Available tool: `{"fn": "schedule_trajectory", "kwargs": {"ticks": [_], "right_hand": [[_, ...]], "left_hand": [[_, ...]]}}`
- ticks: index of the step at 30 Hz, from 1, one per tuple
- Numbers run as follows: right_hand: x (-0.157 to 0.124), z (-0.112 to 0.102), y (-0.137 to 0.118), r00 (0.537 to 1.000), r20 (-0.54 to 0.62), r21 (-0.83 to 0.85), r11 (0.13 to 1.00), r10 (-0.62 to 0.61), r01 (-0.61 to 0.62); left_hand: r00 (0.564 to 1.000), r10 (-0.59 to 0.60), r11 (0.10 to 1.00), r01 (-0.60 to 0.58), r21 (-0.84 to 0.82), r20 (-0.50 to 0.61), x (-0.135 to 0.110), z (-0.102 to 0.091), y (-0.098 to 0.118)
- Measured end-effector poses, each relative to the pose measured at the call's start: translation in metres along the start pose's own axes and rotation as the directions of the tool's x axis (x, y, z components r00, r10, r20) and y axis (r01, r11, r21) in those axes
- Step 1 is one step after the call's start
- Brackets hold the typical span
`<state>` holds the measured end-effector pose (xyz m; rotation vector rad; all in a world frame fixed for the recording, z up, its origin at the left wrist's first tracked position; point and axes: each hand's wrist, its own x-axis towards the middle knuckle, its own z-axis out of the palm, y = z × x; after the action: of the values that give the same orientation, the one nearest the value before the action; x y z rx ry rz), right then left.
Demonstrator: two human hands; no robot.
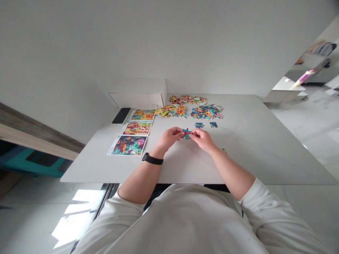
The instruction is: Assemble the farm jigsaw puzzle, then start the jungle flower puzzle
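Note:
Between my two hands are blue-and-teal jigsaw puzzle pieces (186, 135) with a touch of red, held just above the table; whether they are joined I cannot tell. My left hand (171, 137), with a black band on its wrist, pinches the left side. The right side is pinched by my right hand (203, 139). Just beyond my fingers lie a dark blue puzzle piece (198, 125) and another blue piece (213, 125). A small yellowish-green piece (224, 150) shows partly behind my right forearm.
A pile of blue puzzle pieces (208, 112), a yellow-orange pile (173, 111) and a red-pink pile (187, 99) lie farther back. Three picture sheets (129, 145) line the left. Behind them are a phone (122, 115) and a white box (137, 98) against the wall.

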<state>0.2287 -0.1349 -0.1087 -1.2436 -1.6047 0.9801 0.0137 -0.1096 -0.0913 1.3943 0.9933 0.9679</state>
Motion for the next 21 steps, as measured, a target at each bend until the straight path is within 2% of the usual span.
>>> {"fn": "schedule_trajectory", "kwargs": {"ticks": [4,7,13,16,21], "right_hand": [[-0.002,0.001,0.002,0.999,0.054,-0.039,0.999,0.005,-0.003],[-0.002,0.001,0.003,0.999,0.054,-0.056,0.998,-0.002,0.005],[0.001,-0.007,0.007,0.999,-0.046,-0.086,0.996,0.027,-0.031],[0.001,-0.009,0.008,0.997,-0.074,-0.132,0.991,0.023,-0.033],[-0.004,-0.006,0.006,1.000,-0.012,-0.261,0.965,-0.002,-0.001]], "left_hand": [[0.998,0.059,0.988,-0.062,0.143,0.019,0.000,-0.006,0.000],[0.997,0.063,0.977,-0.070,0.200,0.040,0.000,-0.015,0.001],[0.999,-0.018,0.967,0.026,0.255,-0.034,0.002,-0.039,0.001],[0.995,-0.077,0.944,0.091,0.317,-0.056,0.001,-0.044,-0.001],[0.988,-0.125,0.834,0.155,0.529,-0.093,0.000,-0.041,-0.001]]}}
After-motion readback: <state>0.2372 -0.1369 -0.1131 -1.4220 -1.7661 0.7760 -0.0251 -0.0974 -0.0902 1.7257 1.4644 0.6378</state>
